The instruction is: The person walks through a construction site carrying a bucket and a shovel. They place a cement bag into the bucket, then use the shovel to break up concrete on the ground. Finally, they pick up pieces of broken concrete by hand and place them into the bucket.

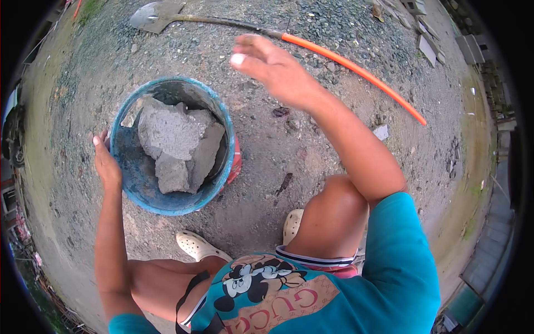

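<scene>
A round blue plastic bucket stands on the gravelly ground, with rough grey chunks of concrete inside it. My left hand rests against the bucket's left outer wall, its fingers partly hidden behind the rim. Raised to the right of the bucket and somewhat blurred, my right hand has its fingers apart and holds nothing. Beyond it lies a shovel with a metal blade and a long handle, part dark and part orange. Something red shows beside the bucket's right wall, mostly hidden.
Loose crushed stone covers the ground at the top. Concrete blocks and broken pieces lie at the upper right. A small pale stone chunk is right of my forearm. My feet, in cream clogs, are near the bucket.
</scene>
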Tool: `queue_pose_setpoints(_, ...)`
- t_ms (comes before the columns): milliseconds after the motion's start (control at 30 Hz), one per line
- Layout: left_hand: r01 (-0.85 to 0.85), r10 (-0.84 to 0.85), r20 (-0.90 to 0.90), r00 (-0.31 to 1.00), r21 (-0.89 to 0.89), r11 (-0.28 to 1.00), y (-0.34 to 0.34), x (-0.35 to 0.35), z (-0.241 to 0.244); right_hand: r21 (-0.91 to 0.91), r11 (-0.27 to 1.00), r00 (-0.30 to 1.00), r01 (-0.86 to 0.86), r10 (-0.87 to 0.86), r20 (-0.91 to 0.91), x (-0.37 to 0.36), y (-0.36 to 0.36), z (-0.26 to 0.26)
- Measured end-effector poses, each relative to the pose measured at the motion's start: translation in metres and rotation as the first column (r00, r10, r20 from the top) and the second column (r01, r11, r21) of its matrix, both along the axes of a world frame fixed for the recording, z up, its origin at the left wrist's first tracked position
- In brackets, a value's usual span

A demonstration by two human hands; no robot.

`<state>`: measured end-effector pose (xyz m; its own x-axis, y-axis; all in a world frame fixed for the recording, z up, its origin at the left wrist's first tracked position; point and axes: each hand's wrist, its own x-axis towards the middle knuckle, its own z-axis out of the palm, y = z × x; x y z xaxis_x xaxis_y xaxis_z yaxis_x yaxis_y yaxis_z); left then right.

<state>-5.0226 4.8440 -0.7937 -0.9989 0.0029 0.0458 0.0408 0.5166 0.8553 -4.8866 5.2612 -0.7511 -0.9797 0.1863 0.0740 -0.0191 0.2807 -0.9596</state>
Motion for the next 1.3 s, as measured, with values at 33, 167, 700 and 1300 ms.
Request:
queue_pose_setpoints(33, 0.017, -0.019, -0.035, 0.999, -0.038, 0.999, -0.005, -0.002, -0.001, 0.043, 0.985, 0.986, 0.168, -0.169, 0.01, -0.002, 0.039, -0.043)
queue_pose_setpoints(167, 0.137, -0.144, -0.066, 0.987, -0.107, 0.985, 0.007, -0.01, -0.007, 0.73, 0.641, 0.803, -0.236, -0.294, 0.518, 0.106, 0.145, -0.227)
queue_pose_setpoints(700, 0.095, -0.118, -0.046, 0.992, -0.341, 0.935, 0.005, 0.004, 0.006, 0.742, 0.483, 0.782, -0.465, -0.169, 0.6, 0.122, 0.106, -0.275)
queue_pose_setpoints(1300, 0.143, -0.195, -0.077, 0.978, -0.433, 0.89, 0.009, 0.005, 0.009, 0.794, 0.596, 0.727, 0.12, -0.597, 0.339, 0.0, 0.19, -0.264)
